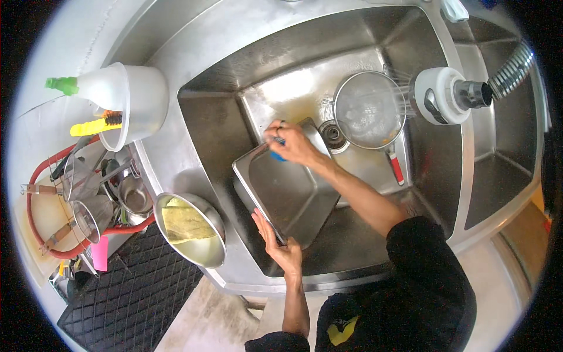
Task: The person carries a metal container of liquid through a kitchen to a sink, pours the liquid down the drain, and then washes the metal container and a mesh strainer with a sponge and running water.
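A deep rectangular steel pan (280, 196) is tilted inside the left sink basin. My left hand (281, 251) steadies its near-left corner, fingers along the outer wall and thumb by the rim. At the pan's far rim, my right hand (296, 144) is closed round a blue scrubber (278, 156), mostly hidden under the fingers. Beyond the pan, a round fine-mesh strainer (369, 110) lies near the drain (333, 136). A red-handled tool (396, 169) lies on the basin floor just right of the pan; whether its handle belongs to the strainer I cannot tell.
A white spray head (440, 97) on a metal hose sprays over the strainer. On the left ledge, a steel bowl (214, 226) holds a yellow-green cloth (186, 224). A white tub (143, 105) stands behind it. Strainers and utensils crowd a rack (44, 190) at far left.
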`<state>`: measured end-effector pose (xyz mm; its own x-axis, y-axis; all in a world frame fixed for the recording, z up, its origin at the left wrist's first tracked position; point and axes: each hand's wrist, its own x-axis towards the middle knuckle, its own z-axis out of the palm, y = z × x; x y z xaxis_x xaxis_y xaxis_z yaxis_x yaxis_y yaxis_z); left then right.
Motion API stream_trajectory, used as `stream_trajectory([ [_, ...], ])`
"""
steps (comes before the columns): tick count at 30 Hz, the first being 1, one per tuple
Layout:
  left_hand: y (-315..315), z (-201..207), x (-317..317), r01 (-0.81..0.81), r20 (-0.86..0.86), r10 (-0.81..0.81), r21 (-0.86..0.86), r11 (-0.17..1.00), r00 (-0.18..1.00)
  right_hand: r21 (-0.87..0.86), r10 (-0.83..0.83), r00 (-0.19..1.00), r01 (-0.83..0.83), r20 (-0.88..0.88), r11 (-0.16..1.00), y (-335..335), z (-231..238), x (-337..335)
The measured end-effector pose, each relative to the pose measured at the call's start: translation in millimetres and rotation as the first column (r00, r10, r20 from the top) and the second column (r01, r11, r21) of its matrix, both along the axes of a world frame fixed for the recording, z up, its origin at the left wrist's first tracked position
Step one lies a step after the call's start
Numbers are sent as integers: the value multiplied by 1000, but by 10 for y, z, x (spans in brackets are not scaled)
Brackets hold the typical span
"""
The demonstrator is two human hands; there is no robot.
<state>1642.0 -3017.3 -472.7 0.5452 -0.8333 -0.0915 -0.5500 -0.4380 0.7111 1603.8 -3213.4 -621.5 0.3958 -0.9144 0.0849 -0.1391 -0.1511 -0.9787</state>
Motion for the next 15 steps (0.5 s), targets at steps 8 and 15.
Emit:
stream_trajectory([
  [8,58,-6,27,-55,-53,58,46,997,997,-70,70,974,-56,216,996,133,788,412],
  [15,85,-63,11,-100,-147,97,-14,995,984,122,-49,995,38,92,992,109,156,101],
])
